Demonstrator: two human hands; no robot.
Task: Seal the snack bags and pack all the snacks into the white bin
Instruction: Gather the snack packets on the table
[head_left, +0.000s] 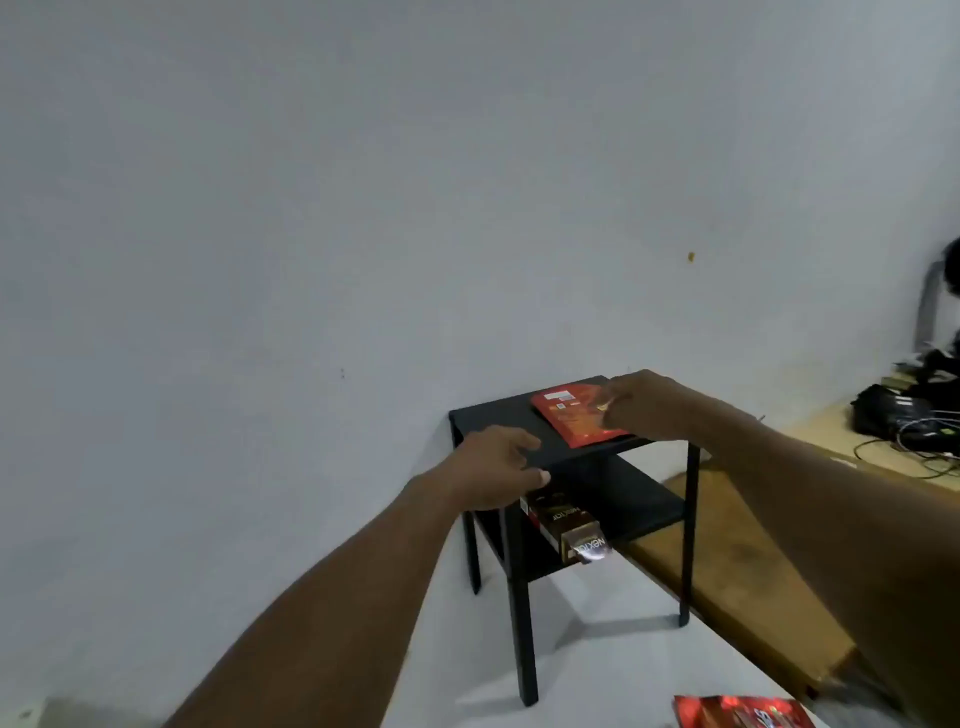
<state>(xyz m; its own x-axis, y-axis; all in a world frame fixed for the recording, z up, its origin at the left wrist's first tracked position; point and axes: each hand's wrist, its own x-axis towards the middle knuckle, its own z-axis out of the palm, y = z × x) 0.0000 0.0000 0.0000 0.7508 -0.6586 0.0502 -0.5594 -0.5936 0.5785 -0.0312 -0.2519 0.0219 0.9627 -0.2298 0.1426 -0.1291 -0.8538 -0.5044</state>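
A flat red snack bag (569, 413) lies on top of a small black side table (498, 415). My right hand (641, 405) rests on the bag's right edge, fingers curled on it. My left hand (496, 465) hovers at the table's front edge, fingers apart, holding nothing. A dark brown snack box (569, 527) lies on the lower shelf (639, 499), sticking out past its front. Another red snack bag (743, 714) lies on the white floor at the bottom edge. The white bin is not in view.
A pale wall stands behind the table. A brown mat or board (737, 571) runs along the floor to the right. Black bags and tangled cables (914, 415) sit at the far right.
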